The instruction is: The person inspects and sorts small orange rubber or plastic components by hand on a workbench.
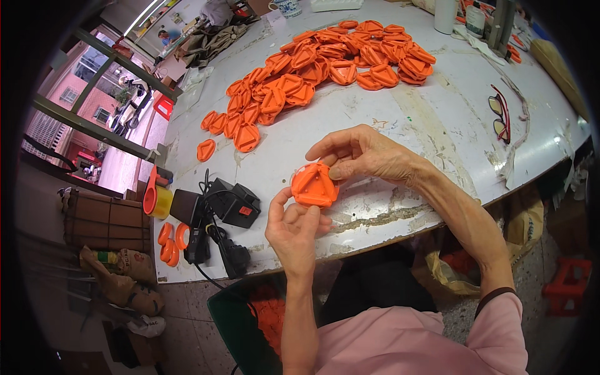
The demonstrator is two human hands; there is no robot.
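Note:
Between my two hands, above the near edge of the white table (381, 181), is an orange round plastic piece (315, 185) with a raised triangle on its face. My left hand (297, 228) grips it from below and the left, thumb at its lower edge. At its upper right edge, my right hand (369, 156) pinches it between thumb and fingers; the fingertips behind it are partly hidden. Farther back lies a big heap of similar orange pieces (303, 56), with one loose piece (205, 150) at its left end.
Left of my hands lie black power adapters (232, 203) with cables, several orange rings (167, 244) and a yellow-orange tape roll (159, 201). Eyeglasses (500, 115) rest at the right. Below the table edge stands a green bin (234, 319) with orange pieces; a sack (522, 225) is at right.

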